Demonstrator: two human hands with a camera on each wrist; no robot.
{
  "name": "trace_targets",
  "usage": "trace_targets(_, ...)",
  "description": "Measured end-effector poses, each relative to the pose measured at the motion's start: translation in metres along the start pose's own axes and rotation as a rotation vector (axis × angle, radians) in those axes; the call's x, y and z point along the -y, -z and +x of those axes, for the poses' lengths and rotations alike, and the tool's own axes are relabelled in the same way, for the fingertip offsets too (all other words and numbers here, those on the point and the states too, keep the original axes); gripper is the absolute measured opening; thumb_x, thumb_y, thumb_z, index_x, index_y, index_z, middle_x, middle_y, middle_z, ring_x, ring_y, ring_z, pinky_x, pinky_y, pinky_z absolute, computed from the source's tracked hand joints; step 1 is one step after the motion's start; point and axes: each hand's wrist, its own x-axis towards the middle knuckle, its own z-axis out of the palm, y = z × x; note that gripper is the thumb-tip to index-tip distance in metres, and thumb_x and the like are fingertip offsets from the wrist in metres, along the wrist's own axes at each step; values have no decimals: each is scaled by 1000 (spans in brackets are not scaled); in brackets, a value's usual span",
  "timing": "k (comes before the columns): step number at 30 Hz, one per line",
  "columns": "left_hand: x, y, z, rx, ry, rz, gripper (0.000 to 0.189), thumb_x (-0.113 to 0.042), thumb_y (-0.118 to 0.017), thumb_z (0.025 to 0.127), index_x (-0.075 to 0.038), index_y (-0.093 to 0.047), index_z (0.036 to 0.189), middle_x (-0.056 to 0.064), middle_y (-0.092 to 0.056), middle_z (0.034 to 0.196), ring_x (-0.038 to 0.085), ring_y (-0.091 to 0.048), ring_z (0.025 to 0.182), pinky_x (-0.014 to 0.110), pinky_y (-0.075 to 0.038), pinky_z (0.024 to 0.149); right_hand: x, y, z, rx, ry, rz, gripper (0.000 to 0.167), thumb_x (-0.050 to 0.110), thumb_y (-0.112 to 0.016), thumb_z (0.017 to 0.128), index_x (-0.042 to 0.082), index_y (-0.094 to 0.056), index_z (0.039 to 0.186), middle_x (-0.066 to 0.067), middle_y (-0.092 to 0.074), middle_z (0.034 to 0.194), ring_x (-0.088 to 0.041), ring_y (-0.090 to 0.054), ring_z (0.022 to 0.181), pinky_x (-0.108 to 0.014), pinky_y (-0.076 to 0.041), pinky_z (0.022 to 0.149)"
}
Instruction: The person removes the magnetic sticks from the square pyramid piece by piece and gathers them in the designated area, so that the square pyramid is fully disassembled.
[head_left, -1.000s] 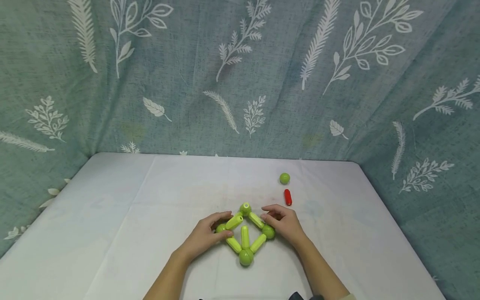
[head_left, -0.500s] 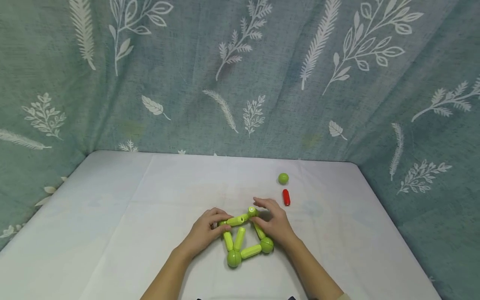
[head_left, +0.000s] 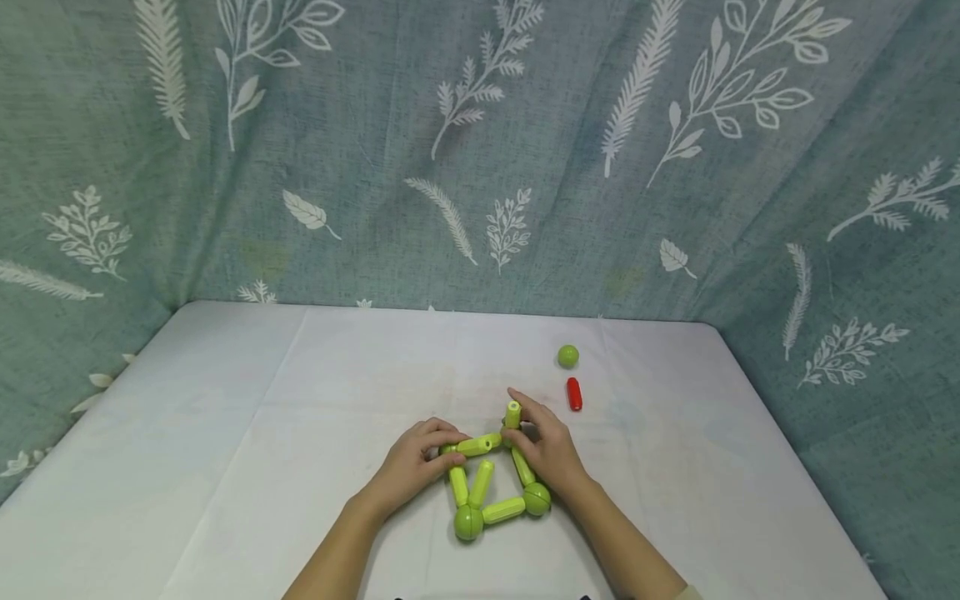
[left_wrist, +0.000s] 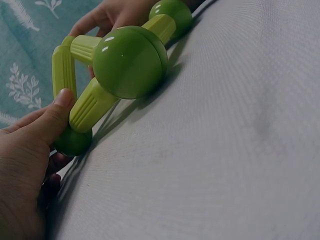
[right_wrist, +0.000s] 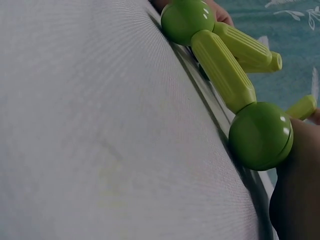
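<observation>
A four-sided frame of yellow-green rods joined by green balls lies on the white table between the hands. Its near ball (head_left: 468,523) and right ball (head_left: 537,498) show fully, and a loose-ended inner rod (head_left: 482,483) leans up from the near one. My left hand (head_left: 408,462) grips the left corner, its thumb against the left ball (left_wrist: 74,143), which the fingers partly hide in the head view. At the far corner my right hand (head_left: 551,446) pinches the joint below an upright rod (head_left: 513,413); its fingers cover most of the ball there.
Behind the right hand, a red rod (head_left: 574,394) lies on the table (head_left: 337,375), with a loose green ball (head_left: 568,356) farther back. A leaf-patterned green curtain (head_left: 375,208) hangs round the table's far and side edges.
My right hand has moved from the right ball to the far corner and taken hold there. The frame has turned and skewed, and the far corner's rod now points up.
</observation>
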Motion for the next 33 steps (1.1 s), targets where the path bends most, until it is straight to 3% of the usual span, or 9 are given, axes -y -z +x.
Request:
trace_targets(11,1,-1,0,-19,-4,13,31,-42,-66,83,-26,-70,110,-12,-59,107,9,-48,89,23,-42,69,-6,-7,3,-81,142,-121,69,2,-79,72,3,-50,135,-5,-65,91,-17,-63,86,-24,-53,81)
trace_targets(15,2,-2,0,-17,10,24,32,-44,-65,83,-28,-70,110,-14,-59,107,9,-47,89,23,-42,69,-7,-5,2,-114,107,-116,70,-1,-76,74,1,-46,137,-7,-67,91,-20,-65,86,-26,-55,78)
trace_targets(21,2,-2,-1,-27,3,49,32,-45,-65,83,-28,-69,110,-15,-59,107,8,-48,90,23,-42,70,-18,14,9,-289,-84,-78,67,-2,-70,82,-1,-37,140,-12,-71,87,-20,-62,71,-29,-50,58)
trace_targets(23,2,-1,-1,-37,-3,50,31,-43,-66,83,-27,-69,110,-14,-59,107,8,-48,89,23,-42,69,-24,23,11,-304,-163,-84,61,2,-69,84,0,-40,137,-11,-70,84,-17,-56,68,-30,-47,57)
trace_targets(28,3,-2,-1,-44,3,49,29,-38,-68,83,-27,-70,110,-14,-59,107,7,-47,86,23,-41,68,-37,48,13,-181,-413,-69,60,13,-68,88,11,-40,141,-8,-66,82,-15,-53,74,-26,-45,64)
trace_targets(33,3,-3,0,-36,-25,63,31,-43,-66,83,-27,-69,110,-15,-59,107,6,-47,86,23,-41,68,-49,76,9,-88,-603,-171,61,18,-65,90,16,-37,145,-14,-63,92,-25,-52,85,-32,-44,70)
